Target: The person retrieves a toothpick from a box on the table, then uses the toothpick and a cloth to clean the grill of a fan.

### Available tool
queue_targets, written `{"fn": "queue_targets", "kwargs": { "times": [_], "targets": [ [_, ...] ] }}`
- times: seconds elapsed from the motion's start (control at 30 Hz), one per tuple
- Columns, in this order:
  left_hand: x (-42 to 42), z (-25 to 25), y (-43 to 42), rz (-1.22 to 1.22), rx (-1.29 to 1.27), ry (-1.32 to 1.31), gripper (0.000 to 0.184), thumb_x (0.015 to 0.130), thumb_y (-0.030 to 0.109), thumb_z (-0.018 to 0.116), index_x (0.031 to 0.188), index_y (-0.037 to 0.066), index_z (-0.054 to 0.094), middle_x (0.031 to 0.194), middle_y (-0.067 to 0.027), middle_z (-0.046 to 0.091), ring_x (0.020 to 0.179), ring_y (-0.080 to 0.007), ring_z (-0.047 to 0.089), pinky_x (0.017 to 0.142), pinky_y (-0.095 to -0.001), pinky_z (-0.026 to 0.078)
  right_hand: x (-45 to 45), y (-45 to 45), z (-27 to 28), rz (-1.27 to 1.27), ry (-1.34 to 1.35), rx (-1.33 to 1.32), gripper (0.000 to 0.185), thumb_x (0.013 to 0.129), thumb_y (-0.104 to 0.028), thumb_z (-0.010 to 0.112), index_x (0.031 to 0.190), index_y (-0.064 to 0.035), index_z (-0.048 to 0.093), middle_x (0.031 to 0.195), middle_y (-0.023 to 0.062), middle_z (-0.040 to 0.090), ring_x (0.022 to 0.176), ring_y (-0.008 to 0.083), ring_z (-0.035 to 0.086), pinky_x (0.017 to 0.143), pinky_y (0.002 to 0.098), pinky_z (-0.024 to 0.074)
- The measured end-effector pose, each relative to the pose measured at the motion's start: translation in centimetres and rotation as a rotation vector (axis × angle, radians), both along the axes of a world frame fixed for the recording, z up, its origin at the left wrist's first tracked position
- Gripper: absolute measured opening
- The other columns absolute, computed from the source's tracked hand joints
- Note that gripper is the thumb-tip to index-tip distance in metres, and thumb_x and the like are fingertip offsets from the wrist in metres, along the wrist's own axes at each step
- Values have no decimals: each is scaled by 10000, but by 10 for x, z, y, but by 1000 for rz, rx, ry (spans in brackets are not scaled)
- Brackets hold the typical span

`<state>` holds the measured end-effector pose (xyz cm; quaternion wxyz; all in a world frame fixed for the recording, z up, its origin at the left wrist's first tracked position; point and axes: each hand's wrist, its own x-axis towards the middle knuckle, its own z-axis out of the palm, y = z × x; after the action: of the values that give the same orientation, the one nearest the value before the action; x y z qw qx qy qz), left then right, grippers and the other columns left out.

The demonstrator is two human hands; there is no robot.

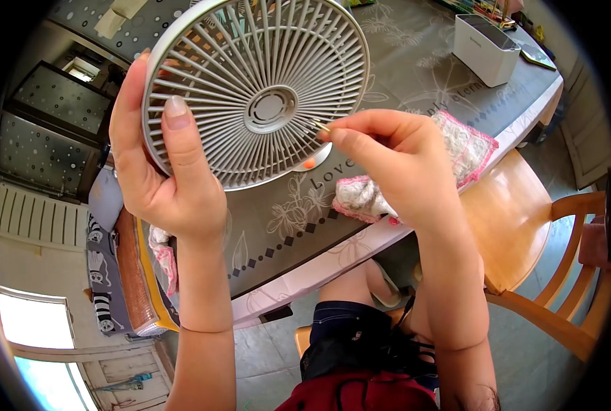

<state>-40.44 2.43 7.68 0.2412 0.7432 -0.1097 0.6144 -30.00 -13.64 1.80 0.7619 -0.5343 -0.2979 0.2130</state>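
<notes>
Head view: one round, pale grey fan with radial plastic slats [271,109], over the grey, flower-printed surface [408,65], rim grasped by the left hand [168,168]. Right hand [405,161] pinches one thin, yellowish stick [323,127] before the grille; contact is hard to judge.

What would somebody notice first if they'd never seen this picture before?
Probably the big round fan at the top middle, with the left hand holding its rim. Next, maybe the right hand, pinching a tiny thin stick close to the grille, just right of its middle. Then perhaps the shiny wooden chair on the right, beside the table.
</notes>
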Motion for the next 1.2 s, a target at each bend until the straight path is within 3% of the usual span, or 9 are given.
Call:
{"fn": "queue_targets", "kwargs": {
  "times": [0.23,0.4,0.93,1.03,1.13,1.17,1.2],
  "targets": [
    [0,-1,5,40,47,-11,358,957,14,542,1304,-71,513,1272,-169,591,1052,-170,632,897,-262,529,6,0,-4,-7,-15,-73,204,846,-151,671,928,27,730,706,36,694,540,16,493,452,197,368],
    [0,0,2,1,14,2,358,955,12,542,1303,-71,514,1266,-165,595,1048,-171,633,889,-261,531,6,3,-8,3,-2,53,214,856,-161,676,940,29,728,699,31,680,544,32,519,471,201,384],
    [0,2,6,67,-1,1,359,958,17,540,1302,-79,513,1257,-172,605,1029,-164,639,873,-262,534,11,-13,0,150,83,79,188,853,-134,687,956,18,730,758,9,683,643,30,555,546,190,418],
    [1,1,10,59,39,-33,350,958,19,548,1295,-75,526,1200,-150,642,991,-142,645,862,-246,528,17,-28,1,175,-9,-12,176,841,-121,689,937,21,729,740,15,675,623,39,540,541,218,424],
    [-1,2,10,68,18,-16,334,954,32,574,1269,-77,553,1154,-137,665,945,-113,644,829,-225,516,28,-58,15,70,-494,-484,135,777,-68,695,881,17,710,613,47,599,579,85,524,537,268,424],
    [-1,1,8,131,40,-7,324,975,23,517,1282,-75,537,1151,-148,654,987,-158,642,857,-268,535,29,-64,13,40,-535,-563,120,760,-59,697,854,16,702,596,55,583,561,112,520,538,276,428],
    [-1,1,7,133,53,-14,312,974,14,516,1271,-74,549,1160,-139,654,984,-148,640,863,-260,528,29,-68,10,14,-577,-636,106,744,-50,699,826,16,694,579,64,567,542,139,517,539,285,433]
  ]
}}
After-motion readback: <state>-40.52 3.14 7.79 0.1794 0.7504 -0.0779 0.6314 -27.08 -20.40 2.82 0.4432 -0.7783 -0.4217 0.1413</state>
